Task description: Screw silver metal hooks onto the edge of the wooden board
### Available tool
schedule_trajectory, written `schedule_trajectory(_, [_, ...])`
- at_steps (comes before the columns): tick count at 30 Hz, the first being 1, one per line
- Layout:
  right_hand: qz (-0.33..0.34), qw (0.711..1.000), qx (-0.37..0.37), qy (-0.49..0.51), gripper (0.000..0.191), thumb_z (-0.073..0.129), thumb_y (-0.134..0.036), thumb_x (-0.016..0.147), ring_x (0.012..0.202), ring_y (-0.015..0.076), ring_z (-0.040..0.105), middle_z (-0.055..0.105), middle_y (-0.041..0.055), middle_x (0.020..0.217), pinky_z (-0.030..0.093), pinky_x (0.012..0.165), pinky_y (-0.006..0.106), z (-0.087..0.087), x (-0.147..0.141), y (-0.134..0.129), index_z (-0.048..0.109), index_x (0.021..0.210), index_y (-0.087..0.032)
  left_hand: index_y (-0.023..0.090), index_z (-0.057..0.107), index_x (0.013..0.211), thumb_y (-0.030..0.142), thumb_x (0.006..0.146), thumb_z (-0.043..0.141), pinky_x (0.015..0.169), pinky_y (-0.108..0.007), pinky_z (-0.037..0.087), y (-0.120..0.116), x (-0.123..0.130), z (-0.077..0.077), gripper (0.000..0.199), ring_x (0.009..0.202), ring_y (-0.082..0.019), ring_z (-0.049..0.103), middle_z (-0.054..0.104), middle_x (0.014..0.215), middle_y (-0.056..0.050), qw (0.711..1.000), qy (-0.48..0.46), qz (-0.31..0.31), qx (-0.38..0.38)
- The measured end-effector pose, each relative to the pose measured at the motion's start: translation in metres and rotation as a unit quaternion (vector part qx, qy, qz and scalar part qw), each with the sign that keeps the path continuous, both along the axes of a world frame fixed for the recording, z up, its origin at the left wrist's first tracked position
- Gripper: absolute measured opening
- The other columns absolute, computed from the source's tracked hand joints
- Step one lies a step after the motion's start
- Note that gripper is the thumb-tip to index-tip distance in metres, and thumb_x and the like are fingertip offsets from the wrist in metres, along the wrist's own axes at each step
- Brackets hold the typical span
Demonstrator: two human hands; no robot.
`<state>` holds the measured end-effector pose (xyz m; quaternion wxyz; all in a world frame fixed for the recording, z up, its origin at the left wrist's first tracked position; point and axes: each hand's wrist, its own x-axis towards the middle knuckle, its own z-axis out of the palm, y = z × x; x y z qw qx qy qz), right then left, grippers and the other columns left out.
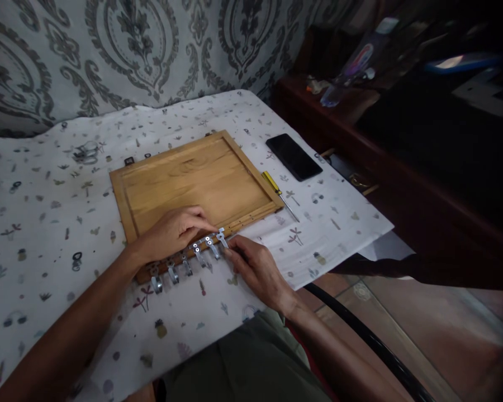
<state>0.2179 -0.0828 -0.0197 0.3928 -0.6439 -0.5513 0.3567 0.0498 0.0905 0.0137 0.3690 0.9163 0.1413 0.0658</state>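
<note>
A framed wooden panel (184, 178) lies on the table, and a row of silver metal hooks (199, 255) runs along its near edge. Between thumb and fingers, my right hand (254, 268) pinches the lower end of one more metal hook (222, 237) at the right end of that row. The fingers of my left hand (176, 230) are closed at the same hook's upper end, against the panel's edge; part of their grip is hidden. Small dark holes dot the edge strip to the right of this hook.
A yellow-handled screwdriver (272, 183) lies beside the panel's right side, with a black phone (293, 156) beyond it. Several loose metal pieces (86, 153) rest at the back left of the patterned tablecloth (46, 234). A clear bottle (356, 64) stands on the dark furniture at right.
</note>
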Motion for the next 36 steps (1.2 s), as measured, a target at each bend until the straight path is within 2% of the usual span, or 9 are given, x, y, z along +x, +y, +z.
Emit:
schedule_trajectory(8, [-0.003,1.000,0.002,-0.004,0.024,0.047,-0.035,0.100,0.062,0.0126,0.045,0.053,-0.0019,0.069,0.037,0.062,0.029,0.001,-0.001,0.000,0.056,0.083,-0.021,0.023,0.082,0.100,-0.002,0.089,0.043,0.079,-0.026,0.054,0.003,0.000,-0.008,0.047,0.089,-0.014,0.071,0.075,0.098,-0.003,0.997,-0.062,-0.041,0.013])
schedule_trajectory(13, [-0.009,1.000,0.006,0.005,0.025,0.049,-0.036,0.100,0.061,0.0126,0.047,0.053,-0.0021,0.067,0.037,0.061,0.028,-0.001,-0.001,0.000,0.056,0.082,-0.021,0.022,0.082,0.099,0.002,0.094,0.045,0.074,-0.026,0.051,0.005,0.000,-0.012,0.043,0.084,-0.015,0.070,0.075,0.093,-0.005,0.992,-0.087,-0.060,0.063])
schedule_trajectory(23, [-0.028,0.999,-0.004,0.021,0.026,0.052,-0.039,0.098,0.060,0.0129,0.050,0.055,-0.0019,0.064,0.038,0.059,0.027,-0.001,-0.003,0.000,0.060,0.082,-0.020,0.022,0.082,0.102,0.007,0.098,0.049,0.076,-0.026,0.051,0.007,-0.001,-0.012,0.037,0.087,-0.015,0.069,0.075,0.097,-0.007,0.992,-0.070,-0.073,0.080])
schedule_trajectory(36, [-0.036,0.999,0.001,0.028,0.027,0.053,-0.040,0.099,0.062,0.0128,0.053,0.057,-0.0015,0.065,0.041,0.059,0.027,-0.003,-0.004,-0.001,0.061,0.083,-0.020,0.022,0.082,0.102,0.004,0.096,0.045,0.080,-0.028,0.052,0.007,-0.001,-0.007,0.041,0.089,-0.016,0.069,0.075,0.100,-0.007,0.992,-0.050,-0.074,0.084])
